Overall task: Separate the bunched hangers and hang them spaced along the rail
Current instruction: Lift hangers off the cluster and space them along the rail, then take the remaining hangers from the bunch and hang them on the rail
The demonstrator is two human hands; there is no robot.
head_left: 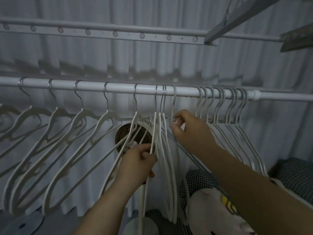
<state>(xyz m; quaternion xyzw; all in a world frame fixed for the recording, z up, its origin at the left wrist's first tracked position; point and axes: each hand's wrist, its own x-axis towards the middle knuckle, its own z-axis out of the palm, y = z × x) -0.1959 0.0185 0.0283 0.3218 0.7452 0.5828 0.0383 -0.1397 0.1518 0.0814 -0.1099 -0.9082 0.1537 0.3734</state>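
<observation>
At the bottom, a checked cloth (194, 179) and a pale soft object lay below two bare forearms that were raised towards the rail. The left hand (137, 164) was closed around the lower arm of a white hanger (144, 197), one of a small cluster (163, 102) hung close together at mid-rail. Slightly higher, the right hand (188, 131) was pinched on the neck of a wire hanger (174, 99) hooked just right of that cluster. Behind the hands, a round brown fan (124, 134) was partly hidden. On the white rail (118, 88), five hangers (106, 102) to the left were already hung well apart, so that part could be judged done. To the right, a tight bunch (221, 99) of wire hangers was crowded against a rail joint and had yet to be separated, as had the middle cluster. Roughly half the work appeared to be left. Farthest back, a bar with pegs (101, 32) was mounted on the corrugated wall.
</observation>
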